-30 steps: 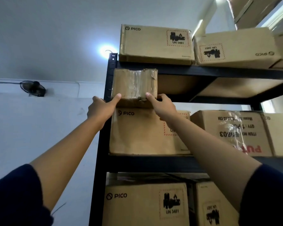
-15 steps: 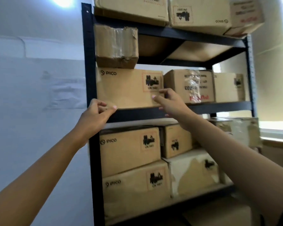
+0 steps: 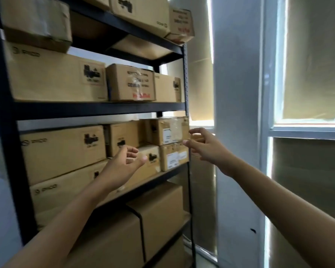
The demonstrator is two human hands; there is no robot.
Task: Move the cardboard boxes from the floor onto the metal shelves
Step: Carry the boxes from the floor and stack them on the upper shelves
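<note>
Both my arms were stretched out in front of the metal shelves (image 3: 97,110), and neither hand held anything. My left hand (image 3: 122,165) hung in the air before the third tier, its fingers (image 3: 132,149) loosely curled and released, with the thumb pointing toward the boxes. Whether it brushed the cardboard behind it, I could not tell. My right hand (image 3: 207,147) reached past the right front post of the rack, fingers relaxed and spread, the tips just beside a small taped box (image 3: 167,130) and the small labelled box (image 3: 173,156) under it. It looked near them, not gripping either.

The cardboard boxes were on the shelves. At the upper left sat the tape-wrapped box (image 3: 37,24), resting on top of a long box (image 3: 56,78) with a dark printed mark. Beside that long box stood a middle box (image 3: 131,83) with red lettering low on its face, and another plain box (image 3: 167,88) stood to its right against the post. Above, more boxes filled the top tier, including a smaller one (image 3: 181,22) at the right end that overhung the edge. Below my hands, two long boxes were stacked at the left of the third tier, and a larger box (image 3: 159,213) with a dark strap sat on the tier underneath.

To the right of the rack stood a pale wall column (image 3: 238,113) and a window (image 3: 307,130) covered by drawn blinds, with light leaking round their edges.
</note>
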